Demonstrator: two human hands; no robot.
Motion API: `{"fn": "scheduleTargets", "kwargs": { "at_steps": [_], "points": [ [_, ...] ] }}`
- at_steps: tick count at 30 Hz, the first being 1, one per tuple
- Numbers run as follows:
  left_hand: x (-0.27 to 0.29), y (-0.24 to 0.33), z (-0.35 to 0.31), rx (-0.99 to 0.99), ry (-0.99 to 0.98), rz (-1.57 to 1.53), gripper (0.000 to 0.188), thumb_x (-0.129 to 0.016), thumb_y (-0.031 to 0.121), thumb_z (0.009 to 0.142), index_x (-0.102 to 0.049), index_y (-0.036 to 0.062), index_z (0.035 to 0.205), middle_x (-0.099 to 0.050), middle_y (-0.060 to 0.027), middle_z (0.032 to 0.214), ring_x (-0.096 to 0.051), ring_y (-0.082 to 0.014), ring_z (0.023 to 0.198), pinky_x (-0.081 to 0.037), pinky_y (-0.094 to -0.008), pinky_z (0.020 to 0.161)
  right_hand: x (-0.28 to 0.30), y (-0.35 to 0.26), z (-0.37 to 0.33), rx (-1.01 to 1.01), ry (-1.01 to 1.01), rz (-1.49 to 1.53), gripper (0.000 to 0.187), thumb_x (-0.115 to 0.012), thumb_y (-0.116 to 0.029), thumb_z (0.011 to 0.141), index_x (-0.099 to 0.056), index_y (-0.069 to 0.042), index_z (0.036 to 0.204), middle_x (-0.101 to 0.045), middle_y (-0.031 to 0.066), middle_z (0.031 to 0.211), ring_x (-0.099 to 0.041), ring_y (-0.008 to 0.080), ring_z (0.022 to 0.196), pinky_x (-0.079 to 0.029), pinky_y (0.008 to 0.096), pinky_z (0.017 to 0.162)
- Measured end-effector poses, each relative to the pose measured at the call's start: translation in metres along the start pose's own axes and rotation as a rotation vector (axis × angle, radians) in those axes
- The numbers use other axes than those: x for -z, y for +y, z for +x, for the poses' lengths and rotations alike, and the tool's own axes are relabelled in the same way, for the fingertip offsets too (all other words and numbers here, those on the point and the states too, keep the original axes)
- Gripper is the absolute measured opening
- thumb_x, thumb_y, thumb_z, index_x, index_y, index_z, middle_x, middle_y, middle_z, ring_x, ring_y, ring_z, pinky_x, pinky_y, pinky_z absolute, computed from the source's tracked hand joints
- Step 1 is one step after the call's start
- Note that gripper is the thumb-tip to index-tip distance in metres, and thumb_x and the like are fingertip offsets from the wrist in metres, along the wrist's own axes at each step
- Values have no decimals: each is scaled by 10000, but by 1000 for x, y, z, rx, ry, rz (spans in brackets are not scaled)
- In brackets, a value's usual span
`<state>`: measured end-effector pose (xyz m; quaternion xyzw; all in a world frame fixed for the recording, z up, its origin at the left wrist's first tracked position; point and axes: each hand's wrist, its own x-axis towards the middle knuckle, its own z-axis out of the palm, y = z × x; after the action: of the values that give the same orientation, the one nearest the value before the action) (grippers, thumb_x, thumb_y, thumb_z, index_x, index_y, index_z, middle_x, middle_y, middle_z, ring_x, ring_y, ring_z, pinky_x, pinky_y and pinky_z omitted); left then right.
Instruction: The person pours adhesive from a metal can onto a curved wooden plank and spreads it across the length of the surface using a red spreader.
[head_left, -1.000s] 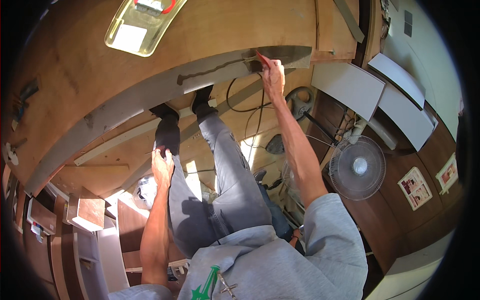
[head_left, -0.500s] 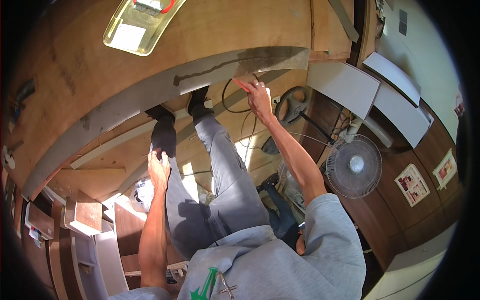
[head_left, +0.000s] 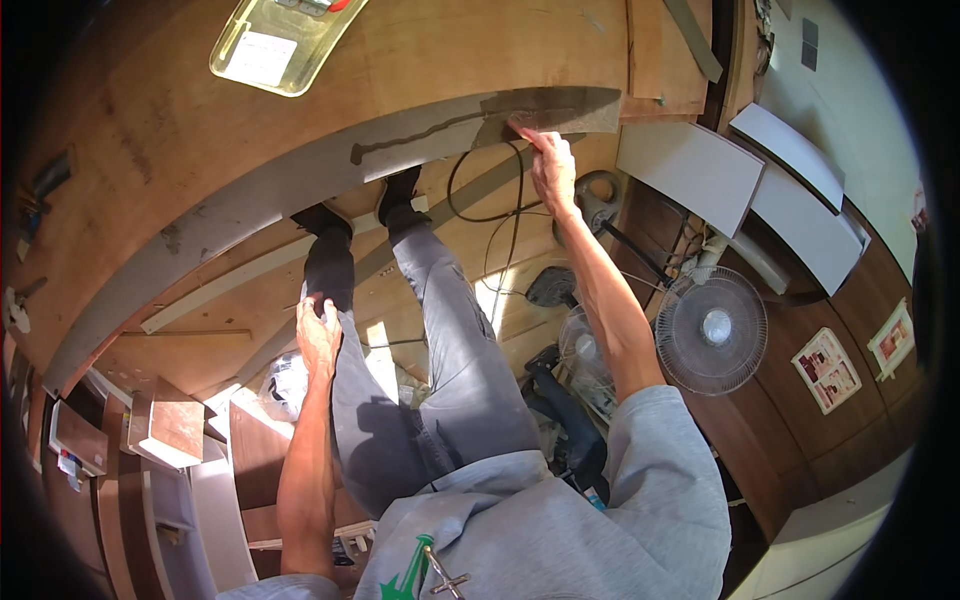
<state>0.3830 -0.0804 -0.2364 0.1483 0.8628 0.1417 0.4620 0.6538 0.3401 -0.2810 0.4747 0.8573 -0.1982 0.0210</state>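
Note:
My right hand [head_left: 553, 170] is closed on a flat red spreader [head_left: 519, 128]. Its edge rests on the right end of a long grey strip [head_left: 300, 175], which curves along the near edge of the wooden bench. A dark, wet-looking film [head_left: 550, 106] covers that end, and a thin brown line of it trails leftward along the strip. My left hand [head_left: 318, 335] lies on my left knee, fingers loosely apart, with nothing in it. Beyond the strip, a yellowish translucent container [head_left: 270, 60] with a white label sits on the bench top.
To my right stand a fan [head_left: 713, 325] and stacked white panels [head_left: 690, 170]. Black cables [head_left: 485, 215] lie on the floor beneath the strip. Wooden boxes and boards [head_left: 165, 430] are at lower left. A plastic bag [head_left: 285, 387] lies near my left leg.
My right hand has moved right and farther away, bringing the spreader onto the film at the strip's right end. The film there looks wider. My left hand has stayed on the knee.

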Motion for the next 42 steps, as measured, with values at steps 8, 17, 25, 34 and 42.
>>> {"fn": "scheduleTargets", "kwargs": {
  "at_steps": [8,17,25,34,42],
  "points": [
    [-1,8,-1,5,-13,3,316,-607,228,967,-644,-12,1169,-656,-215,1198,-624,-401,1129,-491,-445,979,-4,-5,0,-34,35,-26,486,-524,26,914,-696,-258,1269,-624,95,1016,-603,326,963,-515,425,847],
    [0,9,-3,-12,-8,34,325,-596,230,969,-637,-14,1180,-657,-214,1195,-628,-405,1116,-498,-449,968,9,-59,0,22,45,13,400,-585,1,893,-687,-160,1245,-631,105,1046,-593,343,950,-504,440,815],
    [-4,4,-3,-30,48,15,282,-614,204,964,-648,-5,1148,-669,-200,1130,-648,-385,1046,-509,-429,926,-16,-74,3,115,23,-178,430,-593,-56,888,-671,-202,1285,-633,45,1128,-576,268,1061,-438,438,905],
    [-13,-11,-6,-40,64,1,272,-627,198,961,-645,-6,1139,-669,-195,1152,-650,-377,1061,-511,-426,927,-4,-49,32,352,84,-313,523,-614,-34,852,-650,-254,1325,-642,13,1175,-586,242,1101,-408,418,974],
    [-11,-4,-7,-19,45,-9,266,-626,193,960,-639,-7,1134,-669,-193,1166,-643,-383,1075,-508,-430,937,-17,-41,38,357,143,-358,528,-622,-51,853,-654,-296,1319,-642,-8,1195,-567,208,1114,-385,416,994]
  ]
}}
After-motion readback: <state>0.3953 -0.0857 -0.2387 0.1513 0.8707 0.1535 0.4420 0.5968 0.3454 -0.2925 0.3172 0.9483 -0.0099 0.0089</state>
